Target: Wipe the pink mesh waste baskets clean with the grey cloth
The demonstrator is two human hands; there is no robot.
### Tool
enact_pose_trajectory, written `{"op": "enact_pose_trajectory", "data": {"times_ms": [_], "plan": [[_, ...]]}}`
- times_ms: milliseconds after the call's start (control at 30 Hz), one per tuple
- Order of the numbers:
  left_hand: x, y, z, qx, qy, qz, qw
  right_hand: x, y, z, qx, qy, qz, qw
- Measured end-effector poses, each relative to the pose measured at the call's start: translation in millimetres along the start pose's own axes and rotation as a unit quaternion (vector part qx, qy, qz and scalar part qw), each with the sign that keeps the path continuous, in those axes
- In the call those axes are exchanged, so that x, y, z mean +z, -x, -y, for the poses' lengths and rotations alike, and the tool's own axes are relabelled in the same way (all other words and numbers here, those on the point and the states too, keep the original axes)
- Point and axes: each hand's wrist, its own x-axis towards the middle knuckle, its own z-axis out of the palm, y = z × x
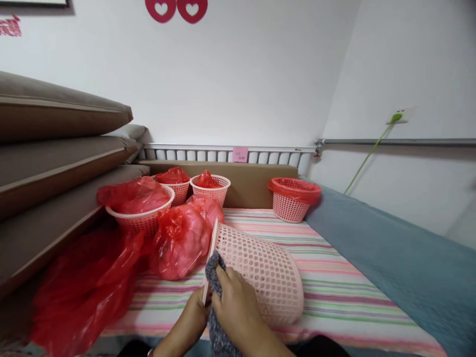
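The pink basket [266, 267] lies on its side on the striped sheet [342, 312], in front of the person, its open mouth facing left. The left hand [199, 305] has hold of the lower part of its rim, fingers bent around the edge. The right hand [236, 295] is closed over a grey cloth [222, 337], pressing a fold of it against the rim, with the rest hanging below the fingers.

The basket's rounded side could roll if the left hand eased off while the right one pressed hard. The cloth might also bunch under the fingers or snag on the holes. The filled red bag [180, 243] sits just beside the mouth, so a swing to the left could shove it or tear its thin plastic.

The inside of the basket cannot be seen, and the left fingertips are lost behind the rim; that grip is probably firm, but its tightness is unclear. What fills the red bag is blurred by the plastic. The loose red bag [89, 287] partly covers what lies beneath it, and both forearms are cut off at the bottom edge.
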Motion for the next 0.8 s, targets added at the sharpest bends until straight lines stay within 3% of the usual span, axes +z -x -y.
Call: {"op": "enact_pose_trajectory", "data": {"times_ms": [233, 400, 567, 700, 800], "plan": [[4.3, 5, 9, -0.022, -0.015, -0.016, 1.0, -7, -21, -2, -0.002, -0.001, -0.028, 1.0], [9.7, 19, 11, -0.057, -0.012, 0.016, 0.998, -31, -26, -4, 0.012, -0.023, -0.029, 0.999], [18.0, 34, -16, -0.107, 0.04, 0.049, 0.992, -52, -37, -13, 0.018, -0.076, 0.04, 0.996], [19.2, 17, -44, -0.043, 0.033, 0.048, 0.997, -51, -64, -14, 0.029, -0.07, 0.052, 0.996], [19.9, 9, -52, -0.046, 0.035, 0.06, 0.997, -48, -71, -8, 0.033, -0.045, 0.067, 0.996]]}}
